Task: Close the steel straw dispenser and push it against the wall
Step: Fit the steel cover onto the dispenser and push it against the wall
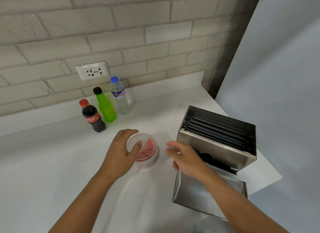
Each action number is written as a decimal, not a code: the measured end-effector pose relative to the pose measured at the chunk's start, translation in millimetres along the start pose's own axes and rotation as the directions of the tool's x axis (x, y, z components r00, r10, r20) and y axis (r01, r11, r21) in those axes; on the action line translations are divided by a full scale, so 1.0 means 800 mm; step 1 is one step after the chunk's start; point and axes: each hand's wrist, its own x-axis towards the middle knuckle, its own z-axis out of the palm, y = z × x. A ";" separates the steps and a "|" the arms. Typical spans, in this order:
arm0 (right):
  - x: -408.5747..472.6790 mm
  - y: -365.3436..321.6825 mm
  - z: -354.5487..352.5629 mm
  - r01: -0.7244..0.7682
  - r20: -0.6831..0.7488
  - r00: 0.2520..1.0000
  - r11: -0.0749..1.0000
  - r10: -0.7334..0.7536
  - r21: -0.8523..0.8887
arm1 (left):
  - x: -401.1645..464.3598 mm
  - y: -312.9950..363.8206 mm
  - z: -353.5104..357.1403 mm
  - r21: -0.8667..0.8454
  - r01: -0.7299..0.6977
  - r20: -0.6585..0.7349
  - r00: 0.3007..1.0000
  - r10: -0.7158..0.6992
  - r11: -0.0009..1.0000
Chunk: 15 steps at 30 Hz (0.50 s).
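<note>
Steel straw dispenser [216, 146]: brushed-metal box, open at top, black straws lying lengthwise inside. Stands on white surface [52, 163] near its right edge, well apart from brick wall [121, 33], turned at an angle to it. Steel lid [207, 194] lies detached, just in front of box, hollow side up.

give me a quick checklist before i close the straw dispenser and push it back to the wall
1. Lid shut: not ok, the steel dispenser stands open, black straws showing.
2. Left hand free: not ok, it grips the plastic cup of red straws.
3. Right hand free: cannot tell, it may hold a clear lid.
4. Steel lid within reach: ok, it lies under the right forearm.
5. Path to the wall: ok, bottles stand off to the left.
</note>
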 end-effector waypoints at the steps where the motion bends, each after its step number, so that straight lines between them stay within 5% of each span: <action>1: -0.008 0.004 -0.012 0.001 -0.013 1.000 1.000 -0.001 0.006 | -0.003 0.012 0.003 -0.034 -0.053 -0.025 0.998 0.052 0.998; 8: -0.085 0.047 -0.106 0.010 -0.159 0.987 0.998 -0.020 -0.069 | -0.033 0.077 0.039 -0.309 -0.083 0.128 0.983 0.128 0.947; 15: -0.147 0.112 -0.171 -0.105 -0.336 0.942 0.966 0.021 -0.234 | -0.059 0.073 0.111 -0.143 0.087 0.388 0.921 -0.026 0.986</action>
